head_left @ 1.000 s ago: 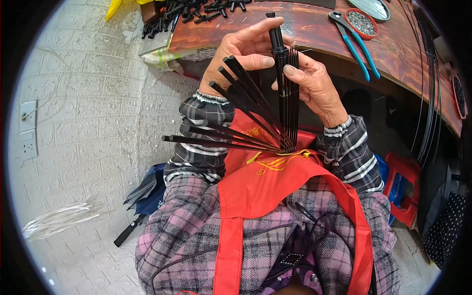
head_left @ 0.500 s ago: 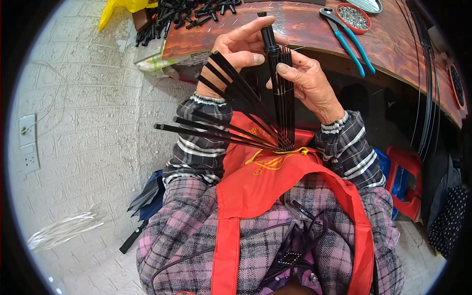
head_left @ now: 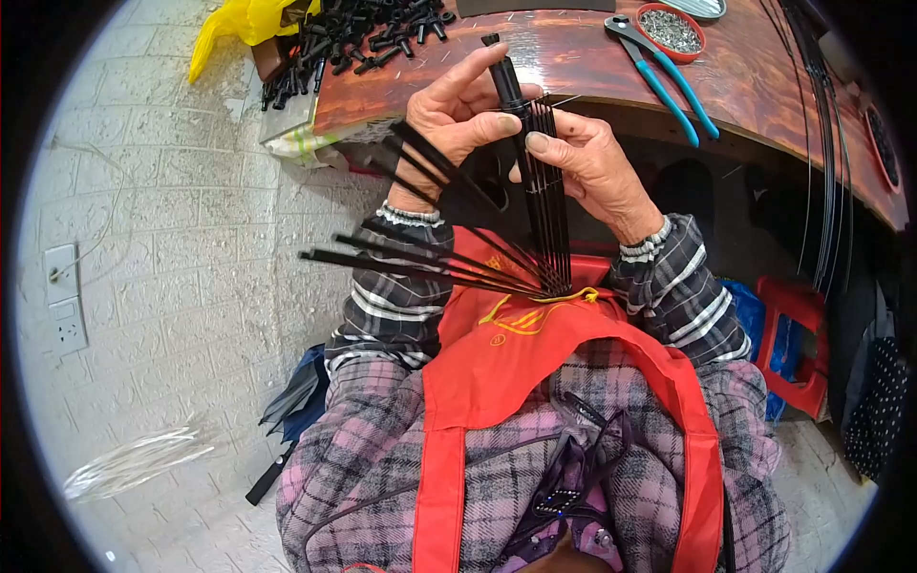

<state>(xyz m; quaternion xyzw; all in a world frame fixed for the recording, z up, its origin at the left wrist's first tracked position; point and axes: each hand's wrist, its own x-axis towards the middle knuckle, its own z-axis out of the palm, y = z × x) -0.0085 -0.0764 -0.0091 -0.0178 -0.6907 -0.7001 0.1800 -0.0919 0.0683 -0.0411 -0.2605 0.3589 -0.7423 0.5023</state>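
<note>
A black umbrella frame [head_left: 545, 205] stands upright over my lap, its lower end against the red apron [head_left: 506, 372]. Thin ribs run up along one side, while several thicker black ribs fan out leftward across my left forearm. My left hand [head_left: 444, 124] is closed round the black plastic runner [head_left: 509, 86] at the top, thumb pressed on its collar. Against the upright ribs, just below that collar, the thumb and fingers of my right hand [head_left: 597, 167] pinch together. A short thin wire pokes out above the right fingertips; its other end is hidden.
On the wooden table [head_left: 573, 62] ahead lie blue-handled pliers [head_left: 661, 81], a red dish [head_left: 703, 48] of small metal bits and a pile of black plastic parts [head_left: 373, 38]. Long black rods [head_left: 823, 143] hang at right. A red stool [head_left: 798, 358] and a folded umbrella [head_left: 298, 396] flank my legs.
The frame's top has tilted a little left, and both hands have shifted slightly with it. The thin wire by my right fingertips shows more clearly. The whole view has turned slightly.
</note>
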